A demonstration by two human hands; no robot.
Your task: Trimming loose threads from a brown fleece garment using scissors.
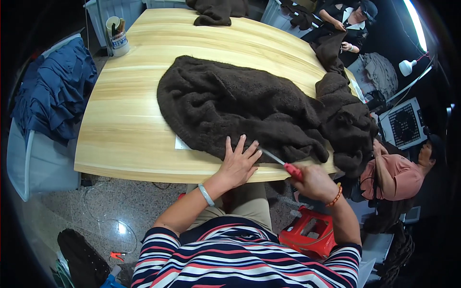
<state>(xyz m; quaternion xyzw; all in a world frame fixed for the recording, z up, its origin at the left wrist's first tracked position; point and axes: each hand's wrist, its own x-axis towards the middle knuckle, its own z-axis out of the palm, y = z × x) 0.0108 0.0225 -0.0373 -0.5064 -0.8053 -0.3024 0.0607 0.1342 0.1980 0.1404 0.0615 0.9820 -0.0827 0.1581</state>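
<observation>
Resting spread on brown garment (240, 103), left hand (236, 168); right hand (314, 182) clenched round red-handled tool (291, 170).

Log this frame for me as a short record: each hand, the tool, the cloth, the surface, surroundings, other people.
Left hand: left hand spread on the dark brown cloth, near its lower edge
Right hand: right hand gripping the red-handled tool
Tool: thin metal shaft, pointing toward the left fingers; exact tip unclear
Surface: pale wooden table
Far left of table: container of tools
Left of table: blue cloth in a bin
Below right: red stool
Other people: two, both on the right side
</observation>
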